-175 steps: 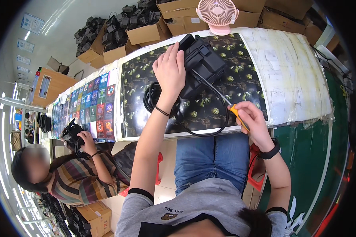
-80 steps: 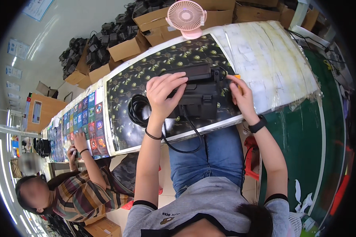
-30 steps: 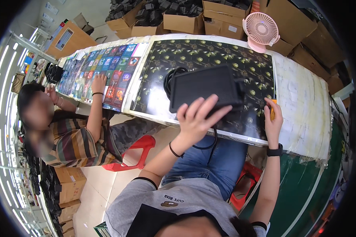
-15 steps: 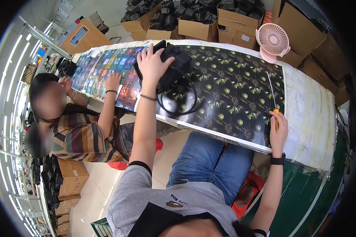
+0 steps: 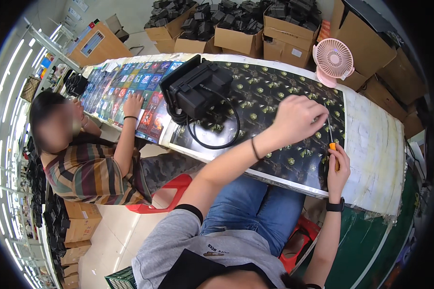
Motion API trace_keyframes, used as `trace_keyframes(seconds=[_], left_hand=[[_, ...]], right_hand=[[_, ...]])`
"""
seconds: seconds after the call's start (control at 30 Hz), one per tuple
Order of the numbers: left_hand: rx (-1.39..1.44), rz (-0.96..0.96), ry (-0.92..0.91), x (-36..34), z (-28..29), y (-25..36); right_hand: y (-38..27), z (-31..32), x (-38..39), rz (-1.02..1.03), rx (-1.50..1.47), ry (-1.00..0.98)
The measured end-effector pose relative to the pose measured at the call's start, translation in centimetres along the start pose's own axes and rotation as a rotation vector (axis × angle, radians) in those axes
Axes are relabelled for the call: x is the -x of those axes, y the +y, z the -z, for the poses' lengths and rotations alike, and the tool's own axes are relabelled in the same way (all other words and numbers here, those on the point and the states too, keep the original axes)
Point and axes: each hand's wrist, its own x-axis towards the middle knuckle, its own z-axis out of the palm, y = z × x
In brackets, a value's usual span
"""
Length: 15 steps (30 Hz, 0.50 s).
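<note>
My right hand [image 5: 339,168] is closed around the orange handle of a screwdriver [image 5: 333,146], whose thin metal shaft points away from me over the dark patterned mat [image 5: 270,108]. My left hand [image 5: 299,120] is closed, its thumb and fingertips together beside the upper part of the shaft. Whether they touch the shaft or hold something small cannot be made out. To the left of that hand, apart from it, a black boxy device [image 5: 197,89] with a flat panel sits on the mat. Its black cable [image 5: 237,130] loops toward the table's near edge.
A pink fan [image 5: 333,60] stands at the table's far right. Open cartons [image 5: 238,41] heaped with black devices line the far side. At the left sits a co-worker [image 5: 94,168], one hand on a colourful card-printed sheet [image 5: 144,84]. Pale wrapping [image 5: 373,144] covers the table's right end.
My left hand has let go of the black device and moved right to the screwdriver's shaft, its fingers closing. The device rests tilted on the mat. My right hand still holds the screwdriver.
</note>
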Motion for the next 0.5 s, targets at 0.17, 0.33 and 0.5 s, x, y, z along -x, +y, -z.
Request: trace_keyframes(seconds=[0.17,0.33,0.5], left_hand=[[0.177,0.309,-0.281,5.1,-7.8,-4.5],[0.242,0.314,-0.481,5.0,-7.2,-5.0],[0.213,0.202,-0.496,5.3,-7.3,-4.1]], right_hand=[[0.9,-0.1,-0.2,-0.036,-0.131,0.069],[0.7,0.3,-0.4,-0.107,-0.188,0.046],[0.3,0.3,-0.3,-0.006,-0.065,-0.016]])
